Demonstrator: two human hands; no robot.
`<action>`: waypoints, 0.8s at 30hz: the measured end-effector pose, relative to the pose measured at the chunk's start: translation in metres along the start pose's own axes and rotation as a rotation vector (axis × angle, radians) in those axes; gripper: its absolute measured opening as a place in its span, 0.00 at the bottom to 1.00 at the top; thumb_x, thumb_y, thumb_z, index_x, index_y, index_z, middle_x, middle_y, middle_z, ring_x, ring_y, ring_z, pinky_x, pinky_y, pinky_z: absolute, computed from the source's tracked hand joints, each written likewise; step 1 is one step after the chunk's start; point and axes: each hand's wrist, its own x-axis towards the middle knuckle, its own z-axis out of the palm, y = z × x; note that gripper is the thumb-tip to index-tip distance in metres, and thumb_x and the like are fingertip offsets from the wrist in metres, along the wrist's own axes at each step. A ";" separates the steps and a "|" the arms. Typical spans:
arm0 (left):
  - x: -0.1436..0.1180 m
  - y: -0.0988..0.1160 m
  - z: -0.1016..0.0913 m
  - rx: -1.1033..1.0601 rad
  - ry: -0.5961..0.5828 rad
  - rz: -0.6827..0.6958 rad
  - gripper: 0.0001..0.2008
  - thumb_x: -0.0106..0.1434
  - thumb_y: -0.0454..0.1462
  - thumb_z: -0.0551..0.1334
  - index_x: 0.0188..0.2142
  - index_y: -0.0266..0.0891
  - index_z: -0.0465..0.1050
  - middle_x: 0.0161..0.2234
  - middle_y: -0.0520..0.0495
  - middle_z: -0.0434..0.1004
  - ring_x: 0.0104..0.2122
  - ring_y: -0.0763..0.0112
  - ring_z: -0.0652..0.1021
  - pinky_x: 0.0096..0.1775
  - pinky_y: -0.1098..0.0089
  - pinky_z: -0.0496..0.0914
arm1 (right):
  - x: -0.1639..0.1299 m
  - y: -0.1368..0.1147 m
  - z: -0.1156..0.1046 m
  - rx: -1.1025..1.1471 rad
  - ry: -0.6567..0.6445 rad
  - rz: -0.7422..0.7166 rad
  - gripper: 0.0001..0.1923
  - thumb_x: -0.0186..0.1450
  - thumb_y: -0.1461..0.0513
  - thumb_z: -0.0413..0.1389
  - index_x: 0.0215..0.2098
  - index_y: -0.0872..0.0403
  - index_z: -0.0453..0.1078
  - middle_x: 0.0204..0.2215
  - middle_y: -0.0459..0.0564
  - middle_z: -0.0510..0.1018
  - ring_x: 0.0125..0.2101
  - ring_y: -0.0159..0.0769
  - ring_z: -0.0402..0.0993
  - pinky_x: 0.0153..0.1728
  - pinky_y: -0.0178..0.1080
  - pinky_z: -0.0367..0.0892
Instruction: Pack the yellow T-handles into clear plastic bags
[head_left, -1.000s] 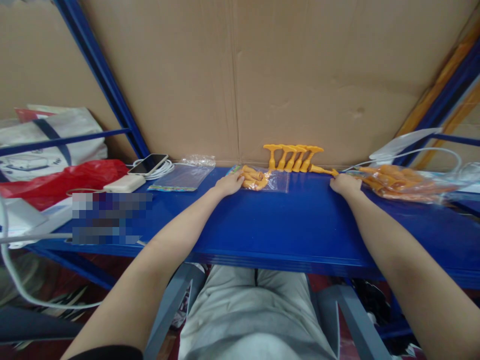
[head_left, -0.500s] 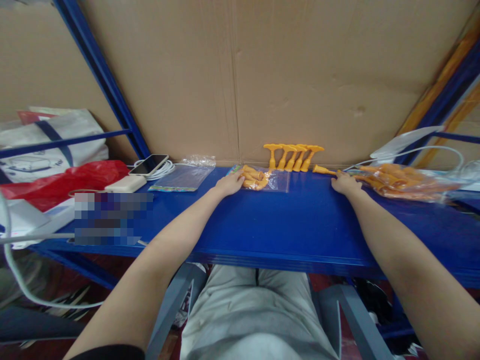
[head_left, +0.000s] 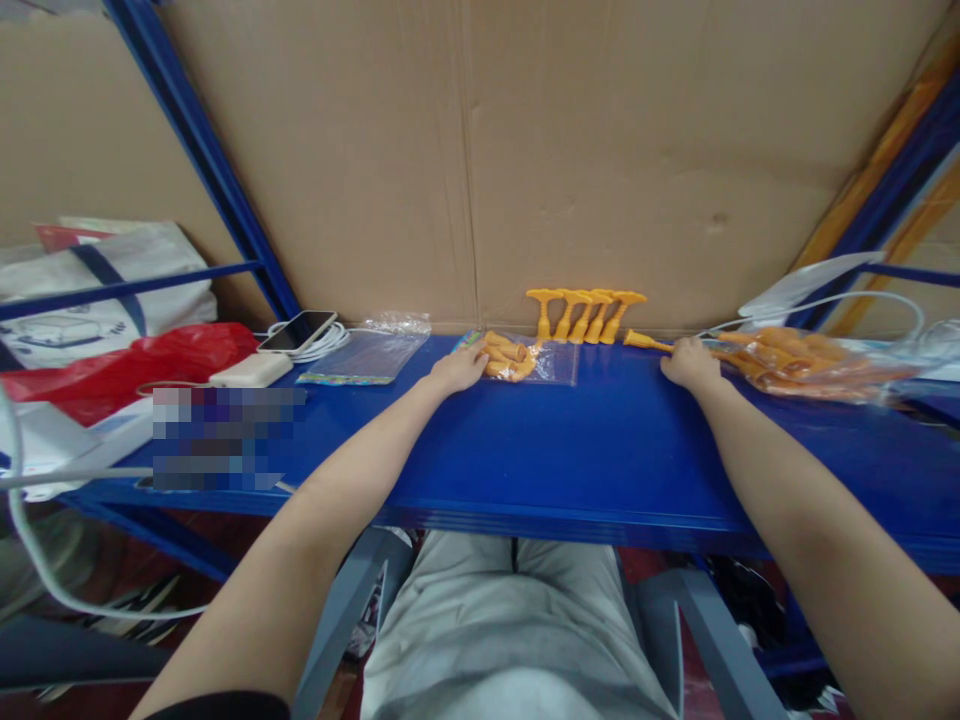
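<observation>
Resting on the small clear bag [head_left: 529, 360] of orange pieces, the left hand [head_left: 459, 368] lay loosely open while the right hand [head_left: 690, 362] pinched a loose orange piece [head_left: 643, 341] beside four standing pieces [head_left: 585, 312], the large bag [head_left: 810, 362] unemptied.

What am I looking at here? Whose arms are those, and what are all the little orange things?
The camera sits on a person's head and looks down, so the two arms are that person's own. They reach across a blue shelf with cardboard behind it. The left hand rests on a small clear bag with orange plastic pieces inside. The right hand touches one orange stick lying flat; how tightly it grips is hard to tell. Behind them, a row of orange T-shaped pieces leans on the cardboard. To the right lies a bigger bag of orange parts. To the left are a phone, a white cable and a red bag.
</observation>
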 end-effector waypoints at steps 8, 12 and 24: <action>-0.001 0.001 -0.002 0.030 -0.009 0.006 0.27 0.71 0.46 0.41 0.68 0.46 0.51 0.65 0.49 0.59 0.62 0.62 0.65 0.60 0.63 0.62 | 0.008 0.009 0.009 0.049 -0.080 -0.025 0.28 0.68 0.56 0.42 0.64 0.53 0.58 0.66 0.60 0.58 0.62 0.56 0.57 0.57 0.63 0.57; -0.001 0.000 -0.001 0.019 -0.013 0.013 0.27 0.71 0.46 0.41 0.67 0.46 0.52 0.66 0.49 0.59 0.63 0.61 0.65 0.60 0.63 0.61 | 0.003 0.002 0.000 -0.027 -0.130 -0.013 0.29 0.69 0.58 0.41 0.64 0.64 0.58 0.61 0.69 0.63 0.60 0.55 0.61 0.57 0.55 0.59; 0.002 -0.001 0.001 0.036 -0.015 0.006 0.27 0.71 0.46 0.41 0.68 0.46 0.51 0.65 0.48 0.61 0.62 0.61 0.66 0.60 0.62 0.62 | 0.000 0.004 -0.002 -0.032 0.033 -0.033 0.25 0.64 0.66 0.43 0.57 0.68 0.63 0.54 0.73 0.68 0.55 0.53 0.68 0.53 0.48 0.65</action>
